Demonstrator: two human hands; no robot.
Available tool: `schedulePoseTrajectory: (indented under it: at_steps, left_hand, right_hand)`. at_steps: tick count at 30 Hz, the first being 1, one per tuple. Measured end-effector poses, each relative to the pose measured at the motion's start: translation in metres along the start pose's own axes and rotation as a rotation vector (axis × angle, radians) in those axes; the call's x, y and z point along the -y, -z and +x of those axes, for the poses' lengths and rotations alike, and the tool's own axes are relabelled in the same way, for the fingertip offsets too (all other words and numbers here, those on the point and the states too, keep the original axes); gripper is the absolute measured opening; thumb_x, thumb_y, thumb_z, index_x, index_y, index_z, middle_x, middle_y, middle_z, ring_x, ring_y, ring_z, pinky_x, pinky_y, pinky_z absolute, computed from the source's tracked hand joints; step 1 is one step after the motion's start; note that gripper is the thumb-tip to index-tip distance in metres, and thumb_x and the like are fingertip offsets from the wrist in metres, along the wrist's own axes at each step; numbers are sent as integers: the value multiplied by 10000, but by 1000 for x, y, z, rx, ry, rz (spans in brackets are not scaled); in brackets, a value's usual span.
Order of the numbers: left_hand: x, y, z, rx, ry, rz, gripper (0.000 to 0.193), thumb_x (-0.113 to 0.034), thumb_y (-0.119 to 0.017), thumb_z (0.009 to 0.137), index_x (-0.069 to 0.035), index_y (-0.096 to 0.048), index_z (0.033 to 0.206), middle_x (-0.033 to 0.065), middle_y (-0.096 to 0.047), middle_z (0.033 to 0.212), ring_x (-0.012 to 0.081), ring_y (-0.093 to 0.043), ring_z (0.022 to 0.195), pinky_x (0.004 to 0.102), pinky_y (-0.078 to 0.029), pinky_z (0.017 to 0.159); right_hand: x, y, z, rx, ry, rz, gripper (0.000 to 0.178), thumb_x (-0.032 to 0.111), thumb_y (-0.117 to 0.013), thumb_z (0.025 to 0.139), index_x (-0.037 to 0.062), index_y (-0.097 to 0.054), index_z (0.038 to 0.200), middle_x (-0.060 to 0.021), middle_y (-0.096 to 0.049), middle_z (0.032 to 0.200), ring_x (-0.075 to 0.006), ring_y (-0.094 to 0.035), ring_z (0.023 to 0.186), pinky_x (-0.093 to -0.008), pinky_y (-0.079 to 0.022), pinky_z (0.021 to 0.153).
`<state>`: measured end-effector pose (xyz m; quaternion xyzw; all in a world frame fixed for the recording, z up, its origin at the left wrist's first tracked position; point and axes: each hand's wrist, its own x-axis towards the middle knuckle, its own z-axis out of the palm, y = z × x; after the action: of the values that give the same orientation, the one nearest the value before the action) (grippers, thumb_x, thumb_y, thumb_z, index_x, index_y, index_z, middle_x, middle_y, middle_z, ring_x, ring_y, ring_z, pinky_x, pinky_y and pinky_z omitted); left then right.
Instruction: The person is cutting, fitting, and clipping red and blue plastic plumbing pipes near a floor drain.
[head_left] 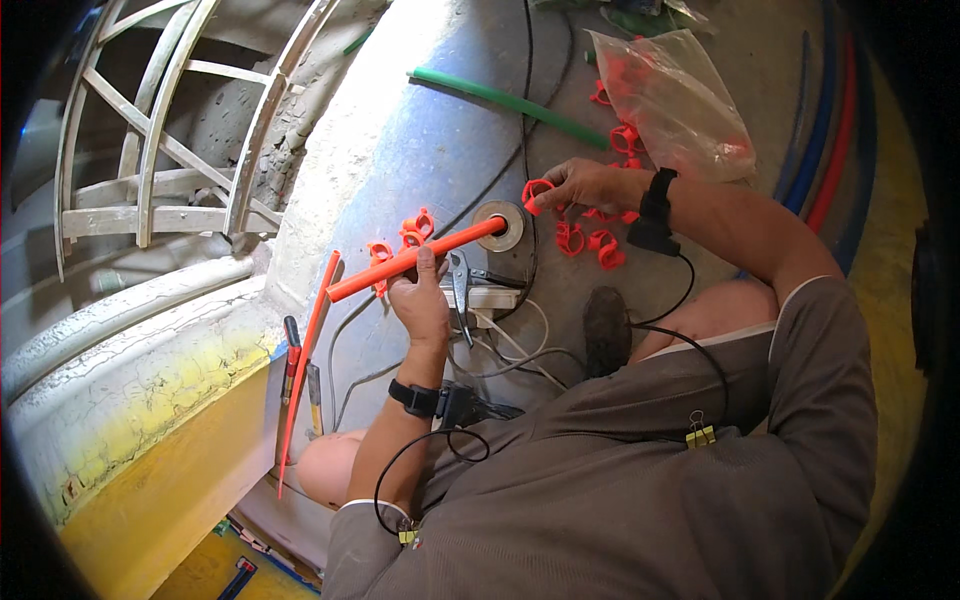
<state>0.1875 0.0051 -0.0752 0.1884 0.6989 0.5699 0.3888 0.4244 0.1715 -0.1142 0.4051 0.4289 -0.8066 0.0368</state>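
My left hand (419, 300) is closed around an orange-red pipe (370, 276). The pipe slants up to the right, its far end at a round grey ring-shaped piece (500, 226); whether it goes inside I cannot tell. Pinched in my right hand (578, 187) is a red plastic pipe clip (537, 194), just right of that ring. Several loose red clips (604, 247) lie below and beyond my right hand. More red clips (417, 227) sit on the floor behind the pipe. Grey-jawed pliers (460, 291) rest right of my left hand.
A white power strip (490, 298) and tangled cables lie before me. A clear plastic bag (675, 100) with red clips stands far right, near a green pipe (505, 103). Blue and red pipes (838, 130) run along the right. A ladder-like wooden frame (150, 130) is far left.
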Motion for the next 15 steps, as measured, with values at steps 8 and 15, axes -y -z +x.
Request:
schedulePoseTrajectory:
  at_steps: [8,15]
  left_hand:
    - [3,8,6,-55,115,-61,285,-199,-625,905,27,-523,1045,156,-653,932,251,-681,799,341,-581,711]
    - [1,3,4,-70,190,-69,292,-226,-643,893,13,-543,1026,143,-660,918,237,-682,782,317,-581,658]
  right_hand:
    - [-12,5,10,-108,50,-11,400,285,-786,753,42,-649,1038,-17,-590,828,-116,-551,729,-276,-514,618]
    - [-13,5,17,-157,16,-22,388,264,-783,759,32,-643,1036,-23,-587,804,-114,-554,690,-270,-512,579]
